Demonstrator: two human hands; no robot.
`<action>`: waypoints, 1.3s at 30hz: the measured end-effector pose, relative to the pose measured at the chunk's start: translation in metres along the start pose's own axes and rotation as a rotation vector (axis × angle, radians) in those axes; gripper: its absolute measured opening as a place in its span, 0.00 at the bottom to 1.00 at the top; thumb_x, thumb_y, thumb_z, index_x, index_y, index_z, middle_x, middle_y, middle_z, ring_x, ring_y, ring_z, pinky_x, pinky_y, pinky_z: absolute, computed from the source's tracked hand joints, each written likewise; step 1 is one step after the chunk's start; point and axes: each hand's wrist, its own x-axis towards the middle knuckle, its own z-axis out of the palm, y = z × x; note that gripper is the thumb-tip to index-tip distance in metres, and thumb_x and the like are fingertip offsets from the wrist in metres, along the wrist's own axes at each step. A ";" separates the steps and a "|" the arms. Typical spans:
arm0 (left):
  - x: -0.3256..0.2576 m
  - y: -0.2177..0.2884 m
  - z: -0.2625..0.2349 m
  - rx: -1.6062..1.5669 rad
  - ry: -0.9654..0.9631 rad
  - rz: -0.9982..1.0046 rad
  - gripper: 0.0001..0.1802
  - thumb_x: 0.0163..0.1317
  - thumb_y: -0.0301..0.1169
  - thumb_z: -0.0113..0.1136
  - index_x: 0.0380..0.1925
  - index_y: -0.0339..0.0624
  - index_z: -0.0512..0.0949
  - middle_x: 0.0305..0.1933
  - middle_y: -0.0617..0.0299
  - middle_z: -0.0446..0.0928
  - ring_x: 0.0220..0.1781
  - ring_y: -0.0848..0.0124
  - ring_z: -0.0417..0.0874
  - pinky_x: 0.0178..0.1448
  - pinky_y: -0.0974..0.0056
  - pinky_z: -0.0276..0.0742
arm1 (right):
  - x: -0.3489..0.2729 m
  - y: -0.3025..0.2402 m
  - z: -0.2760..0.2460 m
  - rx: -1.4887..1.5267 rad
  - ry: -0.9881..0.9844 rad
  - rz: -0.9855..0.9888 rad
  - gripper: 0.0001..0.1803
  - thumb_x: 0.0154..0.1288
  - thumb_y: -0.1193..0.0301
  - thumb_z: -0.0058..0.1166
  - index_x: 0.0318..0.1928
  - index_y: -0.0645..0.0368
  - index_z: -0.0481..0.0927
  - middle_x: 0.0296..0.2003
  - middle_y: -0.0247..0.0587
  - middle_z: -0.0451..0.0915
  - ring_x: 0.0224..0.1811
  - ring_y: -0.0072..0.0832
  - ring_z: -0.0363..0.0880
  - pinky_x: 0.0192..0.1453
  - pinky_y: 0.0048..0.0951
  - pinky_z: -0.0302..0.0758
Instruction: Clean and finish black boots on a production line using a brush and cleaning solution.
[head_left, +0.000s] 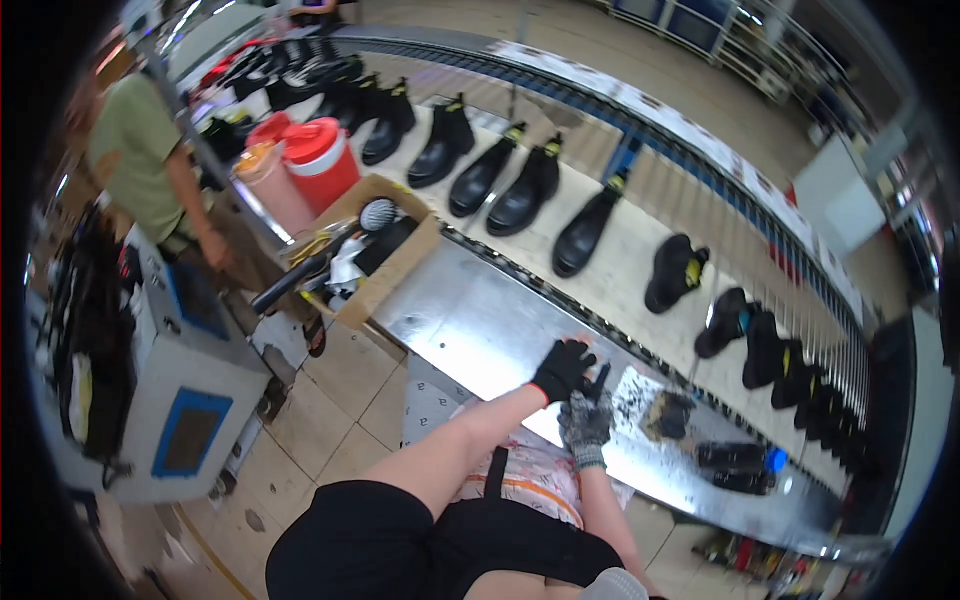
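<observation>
A slim black piece (601,377) sticks up at the fingers of my right hand (586,416), close beside my black-gloved left hand (563,371); it is too small for me to tell what it is, or whether I grip it. Nearest to my right hand on the shiny metal desk (480,318) is a pale patch (633,396) speckled with black smudges. At its edge rests a crumpled-looking dark wad (669,414) with a tan border. Farther right, a dark bottle (730,458) lies on its side, its blue cap (776,460) pointing right.
</observation>
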 end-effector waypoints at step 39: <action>0.004 0.012 -0.019 -0.106 0.080 0.032 0.24 0.55 0.38 0.56 0.53 0.46 0.71 0.65 0.42 0.60 0.67 0.47 0.60 0.66 0.44 0.56 | 0.004 0.012 -0.013 0.073 -0.045 0.033 0.15 0.62 0.80 0.48 0.47 0.52 0.67 0.22 0.31 0.71 0.16 0.21 0.68 0.15 0.22 0.65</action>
